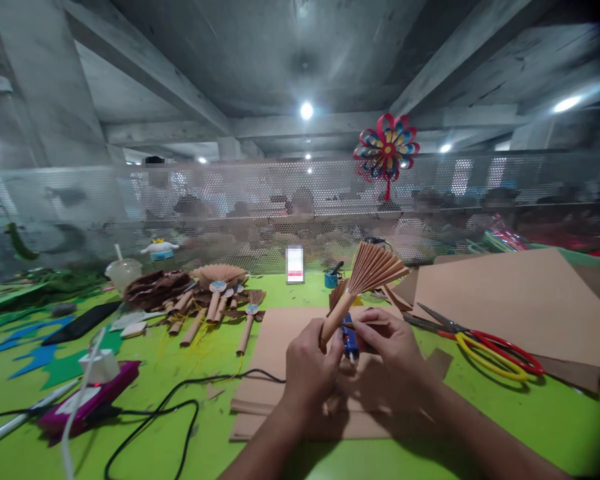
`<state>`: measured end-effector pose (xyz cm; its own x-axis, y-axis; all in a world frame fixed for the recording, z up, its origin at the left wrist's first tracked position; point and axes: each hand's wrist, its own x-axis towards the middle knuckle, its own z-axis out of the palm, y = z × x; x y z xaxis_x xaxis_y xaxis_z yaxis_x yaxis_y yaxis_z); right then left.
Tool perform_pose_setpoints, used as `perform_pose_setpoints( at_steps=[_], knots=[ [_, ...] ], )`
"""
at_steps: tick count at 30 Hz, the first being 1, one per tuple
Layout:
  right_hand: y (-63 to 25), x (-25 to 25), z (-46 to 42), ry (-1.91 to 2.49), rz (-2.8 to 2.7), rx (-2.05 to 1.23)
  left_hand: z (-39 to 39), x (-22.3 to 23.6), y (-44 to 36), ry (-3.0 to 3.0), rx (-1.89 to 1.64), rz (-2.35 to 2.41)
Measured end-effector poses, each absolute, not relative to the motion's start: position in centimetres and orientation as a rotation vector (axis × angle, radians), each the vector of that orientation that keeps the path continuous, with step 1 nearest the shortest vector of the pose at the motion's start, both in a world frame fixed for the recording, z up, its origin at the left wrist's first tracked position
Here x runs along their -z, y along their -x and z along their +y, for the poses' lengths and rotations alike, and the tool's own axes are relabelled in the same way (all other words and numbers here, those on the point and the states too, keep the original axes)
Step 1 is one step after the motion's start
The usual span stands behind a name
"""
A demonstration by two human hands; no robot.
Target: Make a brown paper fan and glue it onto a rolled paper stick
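My left hand is closed round the rolled brown-paper handle of a pleated paper fan, which tilts up to the right. Fingers pinched, my right hand grips a thin brown paper strip close to the handle. Between the hands is a blue glue gun, its nozzle pointing down towards me; my fingers partly cover it. Under both hands lies a stack of brown paper sheets. Finished-looking small paper fans with blue round labels lie in a group at left, one fan apart from them.
Red- and yellow-handled scissors lie at right by large brown sheets. A black cable loops from a purple power strip at left. Behind stand a lit phone, a blue pot and a perforated metal screen.
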<state>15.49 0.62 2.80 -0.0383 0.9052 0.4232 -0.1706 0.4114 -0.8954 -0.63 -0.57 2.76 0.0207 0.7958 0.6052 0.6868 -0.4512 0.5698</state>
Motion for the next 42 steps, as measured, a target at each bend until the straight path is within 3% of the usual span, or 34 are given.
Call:
perform_pose_setpoints(
  at_steps=[27, 42],
  knots=[
    [-15.4, -3.1, 0.4, 0.689, -1.338, -1.059, 0.1, -2.0, 0.9, -2.188, -1.404, 1.572],
    [-15.7, -2.8, 1.1, 0.586, -1.027, -1.163, -0.2, -2.8, 1.1, -2.155, -1.519, 1.653]
  ],
)
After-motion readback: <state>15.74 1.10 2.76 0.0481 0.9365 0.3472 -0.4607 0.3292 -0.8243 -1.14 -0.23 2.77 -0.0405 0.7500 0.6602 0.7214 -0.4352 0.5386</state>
